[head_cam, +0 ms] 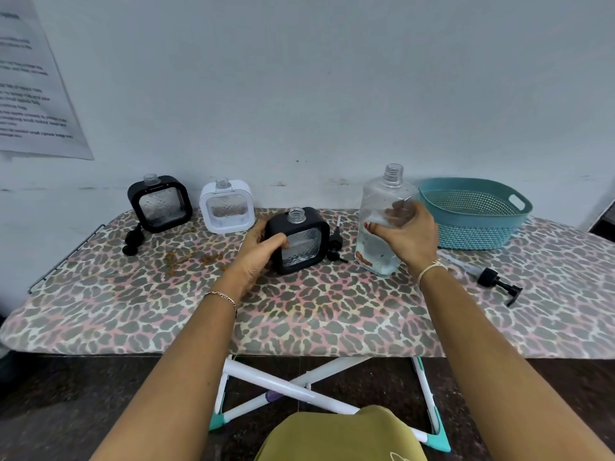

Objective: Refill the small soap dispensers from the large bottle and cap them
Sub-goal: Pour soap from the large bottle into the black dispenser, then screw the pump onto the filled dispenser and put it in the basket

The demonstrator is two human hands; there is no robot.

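You look early in the job: all three small dispensers stand with bare threaded necks and none is capped. Your left hand [263, 244] has fingers and thumb curled round the left edge of the black-framed square clear plastic dispenser [301, 242], which stands at the centre of the frame on the leopard-print padded board [299, 311]. Your right hand [407, 234] is wrapped round the middle of the large clear plastic bottle [382, 221], just right of centre, near upright with its neck open. Only a shallow pool of pale liquid shows at its bottom, so it may not stretch to three refills. The second black-framed dispenser [159, 204] and the white-framed dispenser [227, 206] stand further back, left of centre. You cannot read the fill of any through the patterned windows. Left to do, as I judge it: pour, then screw on the black pump heads [133, 241] lying at the left, and the one behind the held dispenser
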